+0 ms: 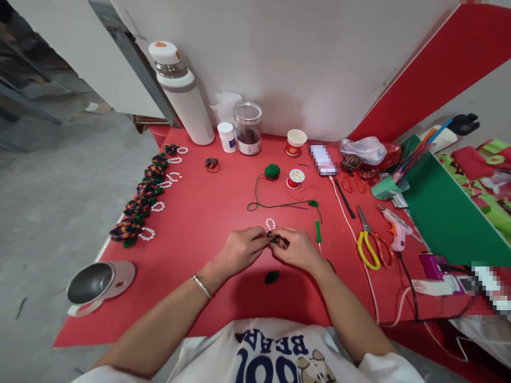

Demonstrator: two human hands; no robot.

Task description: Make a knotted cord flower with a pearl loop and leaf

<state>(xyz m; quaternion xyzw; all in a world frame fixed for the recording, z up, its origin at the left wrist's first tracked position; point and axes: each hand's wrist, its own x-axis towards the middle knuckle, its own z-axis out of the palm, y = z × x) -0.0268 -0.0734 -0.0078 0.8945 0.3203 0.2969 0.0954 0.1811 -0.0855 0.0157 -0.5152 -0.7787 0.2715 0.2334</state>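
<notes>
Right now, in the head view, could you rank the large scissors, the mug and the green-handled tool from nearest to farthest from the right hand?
1. Green-handled tool: just right of the right hand.
2. Large scissors: farther right.
3. Mug: far left.

From where I stand, this looks like a small craft workshop, a spot for yarn handwork. The red surface point(207, 205) carries a green yarn ball point(272, 171), a spool of red thread point(296, 178), a green-handled hook point(318, 232), scissors point(365, 226) and a pink glue gun point(398, 229). A row of yarn pieces point(147, 189) with white bead loops lines the left edge, like batch work, and the hands point(242, 248) pinch another small piece point(272, 238). A green-sided bin point(443, 207) holds bright red and lime material. The bare grey floor point(43, 213) and plain white panel point(279, 64) feel more workshop than home, though I can't rule a home out.
</notes>
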